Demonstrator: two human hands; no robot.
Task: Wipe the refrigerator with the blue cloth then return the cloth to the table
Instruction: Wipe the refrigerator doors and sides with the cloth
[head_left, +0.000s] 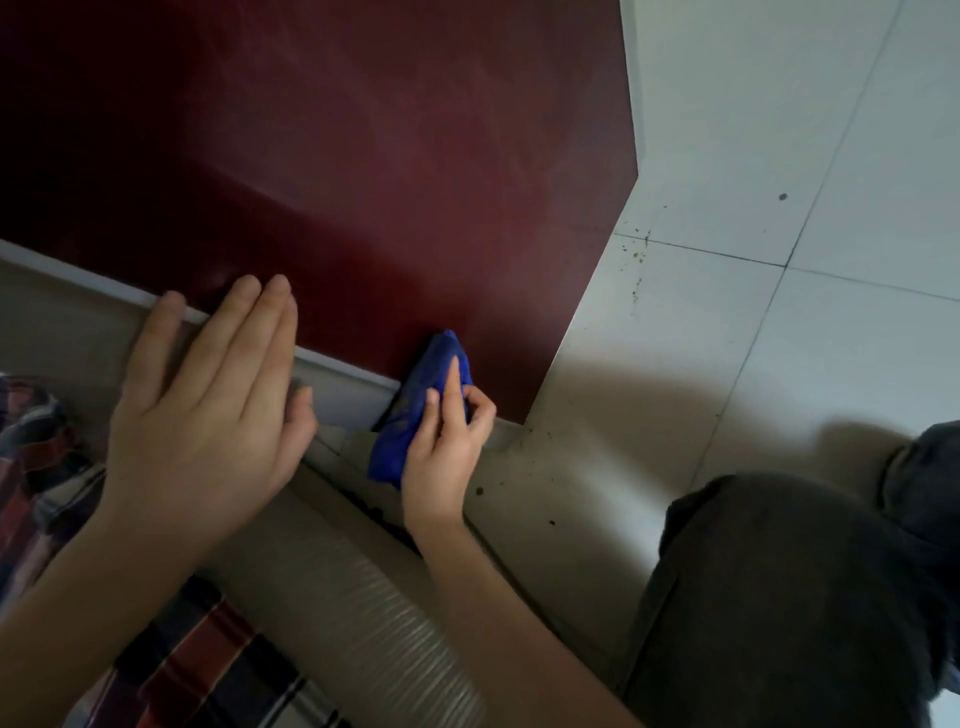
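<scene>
Grip of the right hand (441, 447) is closed round the blue cloth (434, 364), pressed to the refrigerator door (363, 182) at its lower edge, the left hand (208, 405) laid flat nearby; wiping is judged unfinished, the return to the table not begun.

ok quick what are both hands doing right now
Left hand: open, fingers flat on the edge of the refrigerator door.
Right hand: gripping the blue cloth against the door.

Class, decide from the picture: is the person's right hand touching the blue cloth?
Touching. The head view shows the right hand gripping the blue cloth: one finger lies along it and the others curl round it, with no gap.
</scene>
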